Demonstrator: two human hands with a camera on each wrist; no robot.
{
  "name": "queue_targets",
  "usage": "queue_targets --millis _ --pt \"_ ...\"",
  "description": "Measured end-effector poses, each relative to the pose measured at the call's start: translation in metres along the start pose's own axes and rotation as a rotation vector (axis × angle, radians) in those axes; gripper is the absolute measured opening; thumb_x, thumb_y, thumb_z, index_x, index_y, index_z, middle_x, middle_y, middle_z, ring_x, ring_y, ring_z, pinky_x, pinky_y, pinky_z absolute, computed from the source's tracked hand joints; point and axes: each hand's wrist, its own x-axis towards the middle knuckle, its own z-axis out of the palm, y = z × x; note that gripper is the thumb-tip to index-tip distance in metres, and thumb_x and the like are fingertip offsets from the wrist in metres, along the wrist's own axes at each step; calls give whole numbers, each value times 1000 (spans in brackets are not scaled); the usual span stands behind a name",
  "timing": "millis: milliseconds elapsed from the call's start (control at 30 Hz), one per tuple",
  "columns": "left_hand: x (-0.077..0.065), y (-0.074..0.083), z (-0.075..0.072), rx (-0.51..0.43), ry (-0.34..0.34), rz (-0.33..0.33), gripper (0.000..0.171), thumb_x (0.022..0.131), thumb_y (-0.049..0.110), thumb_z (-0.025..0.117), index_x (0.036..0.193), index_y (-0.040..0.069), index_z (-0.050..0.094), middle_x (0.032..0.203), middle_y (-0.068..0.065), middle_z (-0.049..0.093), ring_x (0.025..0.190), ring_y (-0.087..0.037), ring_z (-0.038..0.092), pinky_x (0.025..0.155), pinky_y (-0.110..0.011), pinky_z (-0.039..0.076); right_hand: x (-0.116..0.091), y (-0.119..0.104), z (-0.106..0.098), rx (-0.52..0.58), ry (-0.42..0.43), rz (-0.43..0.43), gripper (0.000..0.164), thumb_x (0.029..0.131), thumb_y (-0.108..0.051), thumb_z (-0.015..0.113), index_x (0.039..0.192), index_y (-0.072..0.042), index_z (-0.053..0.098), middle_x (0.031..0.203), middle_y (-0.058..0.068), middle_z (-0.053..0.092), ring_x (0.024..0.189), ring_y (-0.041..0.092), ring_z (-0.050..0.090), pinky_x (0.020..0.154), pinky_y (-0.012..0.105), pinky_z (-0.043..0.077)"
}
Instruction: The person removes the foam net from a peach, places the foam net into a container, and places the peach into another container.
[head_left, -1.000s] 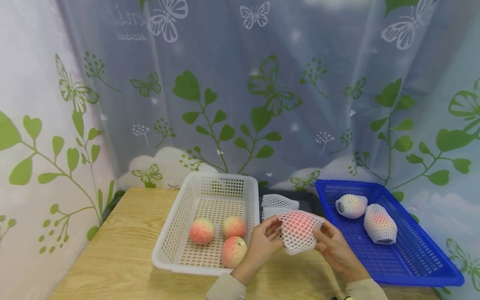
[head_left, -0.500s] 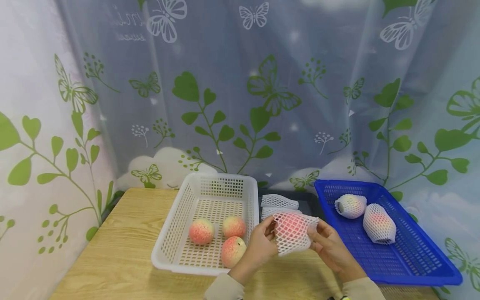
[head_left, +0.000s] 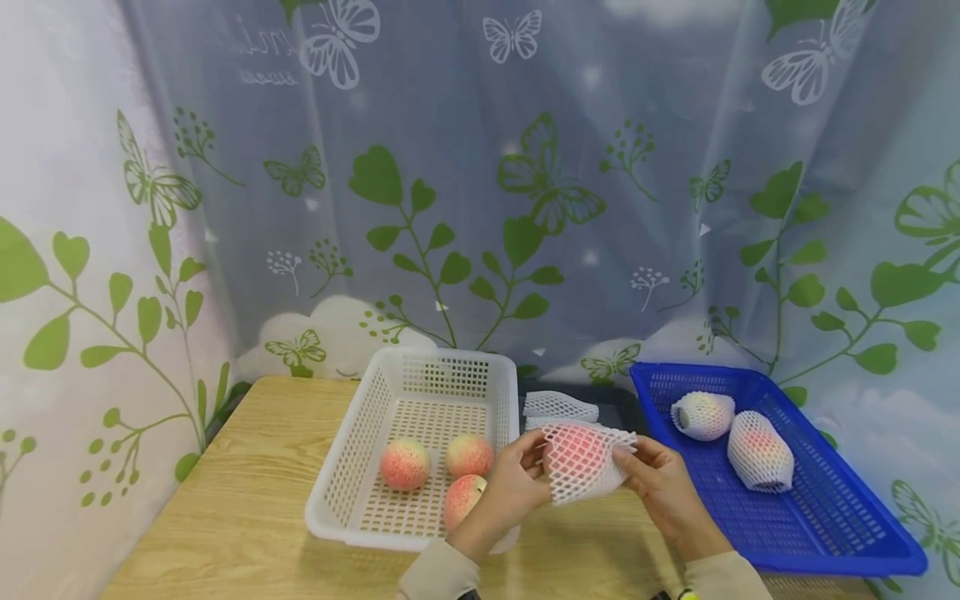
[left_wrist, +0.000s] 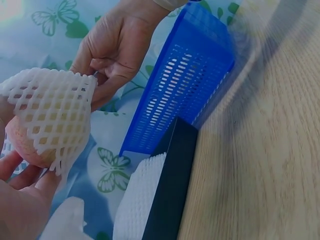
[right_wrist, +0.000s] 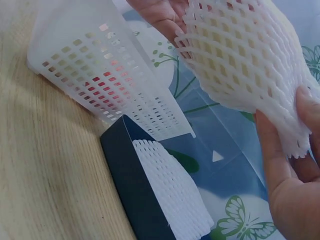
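Over the table, between the two baskets, a pinkish peach (head_left: pixel 576 450) sits inside a white foam net sleeve (head_left: pixel 597 481). My left hand (head_left: pixel 512 487) grips the peach at the sleeve's left end; in the left wrist view its fingertips lie under the bare pink part of the fruit (left_wrist: pixel 22 142). My right hand (head_left: pixel 666 490) pinches the gathered right end of the net between thumb and fingers, as the right wrist view shows (right_wrist: pixel 292 187). The netting covers most of the peach there.
A white basket (head_left: pixel 324 492) with three bare peaches stands at left. The blue basket (head_left: pixel 810 521) at right holds two netted peaches (head_left: pixel 759 450). Behind my hands, a black tray (head_left: pixel 621 408) contains flat foam nets (head_left: pixel 558 405). A printed curtain (head_left: pixel 465 208) hangs behind.
Both hands have shifted slightly left with the netted peach. The sleeve has turned a little, and my left wrist now overlaps more of the nearest peach in the white basket.
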Motion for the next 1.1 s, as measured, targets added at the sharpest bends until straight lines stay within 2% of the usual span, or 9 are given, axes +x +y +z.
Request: queue_targets --millis 133,300,433,567,733,933,1100 --pt "3 1 -4 25 -14 23 48 78 -6 63 126 -7 54 114 -18 62 104 -21 62 88 -24 52 4 -2 2 -30 57 9 33 93 8 52 95 -19 71 89 -6 69 80 5 64 68 21 55" --pt "5 7 -12 8 -73 -19 61 73 -7 67 131 -9 48 122 -20 58 110 -23 59 90 -27 52 9 -5 3 -55 102 29 31 92 6 55 90 -20 70 86 -6 68 78 5 64 67 20 54" --pt "7 11 -19 51 -99 -29 67 71 -7 69 134 -9 45 130 -21 54 116 -27 57 94 -28 50 11 -7 5 -88 135 41 29 91 5 57 88 -21 70 85 -7 68 77 5 63 67 21 55" --pt "10 15 -26 108 -115 -28 69 73 -5 73 136 -6 45 135 -20 51 119 -30 55 96 -31 49 15 -9 8 -117 182 58 28 91 4 59 86 -22 69 82 -8 67 74 5 62 66 21 54" --pt "14 23 -36 117 -134 -29 69 77 -2 75 138 -2 45 136 -19 49 119 -30 54 96 -32 50 21 -11 11 -146 219 75 25 90 1 61 86 -22 70 82 -8 67 75 4 62 68 20 54" --pt "15 34 -52 154 -117 -55 68 76 12 81 137 9 51 137 -12 52 117 -23 56 93 -31 51 28 -13 10 -155 252 96 23 91 -3 63 87 -25 70 84 -9 68 77 4 63 69 21 54" --pt "20 38 -68 202 -84 -64 68 76 18 82 136 10 51 136 -9 53 114 -21 57 90 -31 52 34 -11 4 -174 297 112 22 91 -6 64 87 -26 69 82 -11 67 76 2 62 70 19 54"
